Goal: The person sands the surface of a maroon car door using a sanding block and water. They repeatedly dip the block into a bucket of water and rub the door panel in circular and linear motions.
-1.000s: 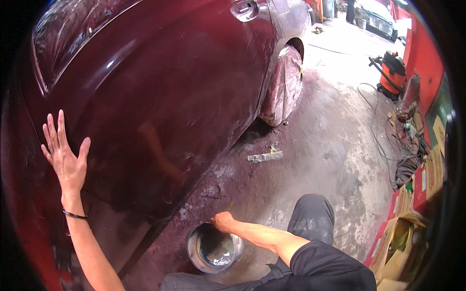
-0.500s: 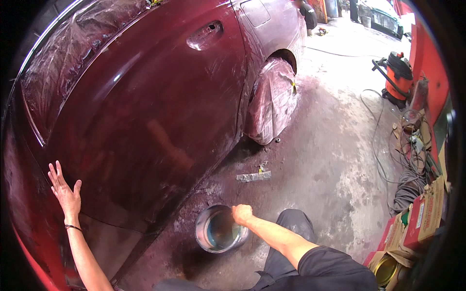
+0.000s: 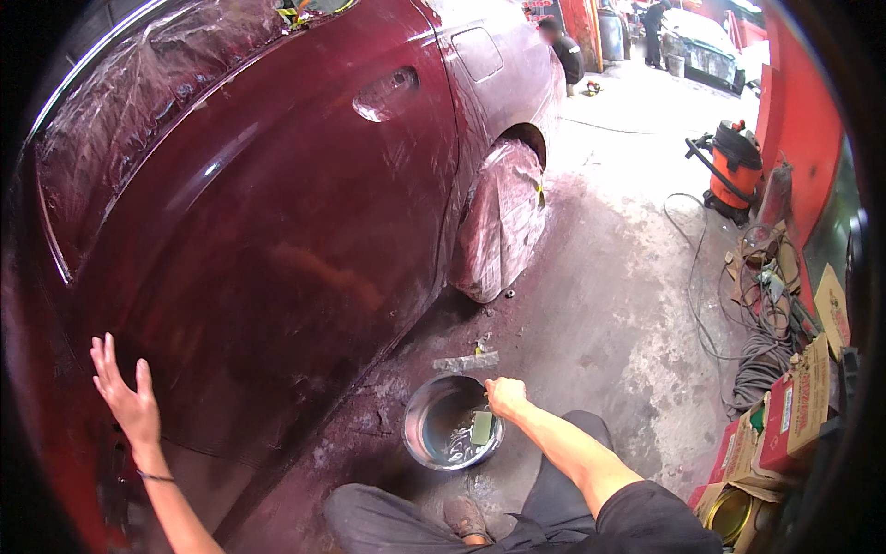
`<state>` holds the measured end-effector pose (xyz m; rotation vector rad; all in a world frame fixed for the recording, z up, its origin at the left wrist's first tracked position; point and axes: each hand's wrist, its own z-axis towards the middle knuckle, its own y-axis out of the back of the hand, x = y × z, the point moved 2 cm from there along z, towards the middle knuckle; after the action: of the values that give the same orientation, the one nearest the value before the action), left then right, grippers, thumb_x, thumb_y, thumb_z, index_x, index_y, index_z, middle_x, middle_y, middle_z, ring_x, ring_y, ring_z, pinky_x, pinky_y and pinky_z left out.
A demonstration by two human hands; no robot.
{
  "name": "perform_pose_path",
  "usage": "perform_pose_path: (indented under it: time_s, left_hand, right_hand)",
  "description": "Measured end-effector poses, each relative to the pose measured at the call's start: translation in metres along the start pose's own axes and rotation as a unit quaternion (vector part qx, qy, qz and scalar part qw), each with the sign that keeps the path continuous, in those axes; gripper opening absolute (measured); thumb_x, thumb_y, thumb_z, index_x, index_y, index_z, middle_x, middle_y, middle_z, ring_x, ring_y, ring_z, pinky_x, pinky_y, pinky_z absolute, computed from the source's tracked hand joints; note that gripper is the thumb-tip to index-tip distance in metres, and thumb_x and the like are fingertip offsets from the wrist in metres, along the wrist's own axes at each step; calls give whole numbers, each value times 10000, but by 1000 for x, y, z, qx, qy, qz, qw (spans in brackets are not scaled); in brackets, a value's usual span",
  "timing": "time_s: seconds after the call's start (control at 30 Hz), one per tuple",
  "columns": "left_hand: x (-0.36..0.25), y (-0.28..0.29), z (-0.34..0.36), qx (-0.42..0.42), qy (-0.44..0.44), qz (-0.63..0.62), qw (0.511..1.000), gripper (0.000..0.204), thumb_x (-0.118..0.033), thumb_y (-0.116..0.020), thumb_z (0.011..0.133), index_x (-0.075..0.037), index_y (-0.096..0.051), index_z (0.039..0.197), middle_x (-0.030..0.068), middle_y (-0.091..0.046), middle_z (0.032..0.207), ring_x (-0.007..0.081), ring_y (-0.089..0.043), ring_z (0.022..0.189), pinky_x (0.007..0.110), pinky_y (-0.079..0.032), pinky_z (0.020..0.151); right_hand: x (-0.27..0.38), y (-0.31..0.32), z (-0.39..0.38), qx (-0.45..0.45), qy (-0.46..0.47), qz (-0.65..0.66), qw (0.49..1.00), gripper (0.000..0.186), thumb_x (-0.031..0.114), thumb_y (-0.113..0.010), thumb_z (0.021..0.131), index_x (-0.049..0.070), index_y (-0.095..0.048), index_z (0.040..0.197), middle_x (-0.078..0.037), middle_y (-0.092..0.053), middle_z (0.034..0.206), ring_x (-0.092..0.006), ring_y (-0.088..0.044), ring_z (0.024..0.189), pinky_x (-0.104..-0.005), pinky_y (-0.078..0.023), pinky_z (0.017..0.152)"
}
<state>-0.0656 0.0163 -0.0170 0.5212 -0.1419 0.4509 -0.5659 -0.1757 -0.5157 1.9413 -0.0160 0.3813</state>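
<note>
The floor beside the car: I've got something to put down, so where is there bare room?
The concrete floor is mostly bare between the covered wheel and the tangled cables, beyond the right knee. Crowded: the right side, with the orange vacuum and cardboard boxes, and around the bucket, where the right hand holds its rim.

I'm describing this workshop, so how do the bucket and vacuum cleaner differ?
The bucket is silvery grey; the vacuum cleaner is orange and black. The bucket is open-topped; the vacuum cleaner has a black top. The bucket is nearer the camera than the vacuum cleaner. Both look rounded.
</note>
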Motion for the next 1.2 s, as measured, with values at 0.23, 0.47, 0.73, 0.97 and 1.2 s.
perform_pose_path:
  time_s: [0.23,0.47,0.73,0.97,1.2]
  left_hand:
    - [-297,-114,-206,244,6,-466,851,392,-154,-804,807,-36,-731,1173,182,-696,1269,373,-639,1244,482,-474,1142]
    - [-445,-236,-394,650,-111,-406,633,378,-227,-716,914,-35,-726,1240,232,-720,1315,400,-702,1220,499,-567,1031]
    - [-484,-258,-434,770,-27,-339,541,495,-282,-709,915,-46,-712,1350,273,-665,1416,425,-643,1334,499,-524,1128]
    - [-494,-273,-496,806,78,-316,494,533,-427,-657,981,-16,-745,1310,293,-662,1392,416,-637,1336,494,-502,1142]
    - [-467,-227,-499,809,224,-282,464,497,-375,-627,998,-29,-728,1340,266,-669,1408,421,-650,1316,513,-520,1118]
  right_hand:
    - [44,9,-21,-233,62,-7,971,401,318,-773,883,118,-648,1207,-132,-711,1058,-343,-712,1014,-515,-567,865]
    - [55,-66,15,-28,28,58,998,408,302,-641,920,101,-676,1274,-225,-761,1152,-416,-747,1071,-530,-599,921]
    - [40,-97,41,108,-28,19,994,442,359,-636,945,26,-765,1206,-277,-772,1131,-388,-770,1085,-497,-614,953]
    - [43,-153,100,238,-2,-164,957,467,391,-770,892,208,-775,1322,-96,-723,1414,-284,-693,1310,-434,-579,1062]
    - [65,-201,98,324,197,-157,912,539,239,-639,990,83,-623,1505,-187,-565,1582,-357,-543,1466,-515,-430,1216]
